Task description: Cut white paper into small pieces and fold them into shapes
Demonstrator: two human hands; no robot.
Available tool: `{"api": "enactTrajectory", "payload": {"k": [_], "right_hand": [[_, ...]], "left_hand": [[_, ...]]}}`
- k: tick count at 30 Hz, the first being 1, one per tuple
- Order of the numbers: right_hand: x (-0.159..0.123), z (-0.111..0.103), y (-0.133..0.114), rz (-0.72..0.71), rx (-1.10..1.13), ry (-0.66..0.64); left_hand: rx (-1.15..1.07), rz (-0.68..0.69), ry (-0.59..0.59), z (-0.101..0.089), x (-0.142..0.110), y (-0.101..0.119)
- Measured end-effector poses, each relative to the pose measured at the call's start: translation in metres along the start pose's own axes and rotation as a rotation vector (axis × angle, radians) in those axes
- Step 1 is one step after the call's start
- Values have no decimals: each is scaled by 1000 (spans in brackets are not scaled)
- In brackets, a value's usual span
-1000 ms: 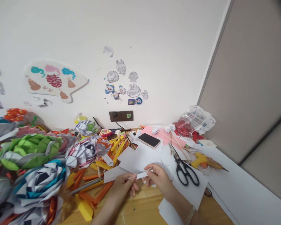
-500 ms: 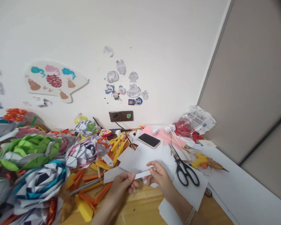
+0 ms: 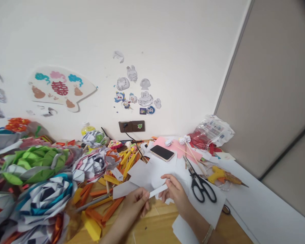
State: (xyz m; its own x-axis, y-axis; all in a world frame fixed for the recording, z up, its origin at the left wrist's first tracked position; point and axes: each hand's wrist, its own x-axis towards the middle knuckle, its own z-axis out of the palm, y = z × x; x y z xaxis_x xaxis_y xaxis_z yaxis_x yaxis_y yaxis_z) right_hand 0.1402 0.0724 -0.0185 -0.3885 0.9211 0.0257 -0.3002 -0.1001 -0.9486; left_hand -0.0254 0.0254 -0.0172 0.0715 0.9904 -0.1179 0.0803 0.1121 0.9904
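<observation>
My left hand [image 3: 136, 202] and my right hand [image 3: 175, 192] pinch the two ends of a narrow white paper strip [image 3: 158, 190] low in the middle of the view, just above the wooden table [image 3: 152, 228]. The strip slopes up from left to right. Both hands have their fingers closed on it. Loose white paper sheets [image 3: 144, 173] lie right behind the hands.
Black scissors [image 3: 199, 183] and a yellow glue gun [image 3: 222, 175] lie right of my hands. A phone [image 3: 162, 152] rests on pink paper farther back. Big folded paper flowers [image 3: 38, 189] and orange and yellow strips [image 3: 109, 200] crowd the left. A plastic bag [image 3: 210, 130] sits by the wall.
The paper strip has tilted, its left end dropping as my left hand moved down a little. My right hand stayed near the same spot.
</observation>
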Motion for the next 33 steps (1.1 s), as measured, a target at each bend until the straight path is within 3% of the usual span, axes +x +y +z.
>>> {"api": "enactTrajectory", "payload": {"k": [6,14,21,27,33], "right_hand": [[0,3,4,41,86,-53],[-1,5,14,-21,-250,-78],[-4,3,16,-57,-422,-35],[-12,9,3,-159,-591,-190],[-11,11,7,-164,-629,-82]], "left_hand": [[-108,-51,6,6,-1,2],[-8,-103,-188,15,-11,17],[91,-87,-178,16,-13,15],[43,-88,-310,17,-15,17],[129,22,-198,16,-14,17]]}}
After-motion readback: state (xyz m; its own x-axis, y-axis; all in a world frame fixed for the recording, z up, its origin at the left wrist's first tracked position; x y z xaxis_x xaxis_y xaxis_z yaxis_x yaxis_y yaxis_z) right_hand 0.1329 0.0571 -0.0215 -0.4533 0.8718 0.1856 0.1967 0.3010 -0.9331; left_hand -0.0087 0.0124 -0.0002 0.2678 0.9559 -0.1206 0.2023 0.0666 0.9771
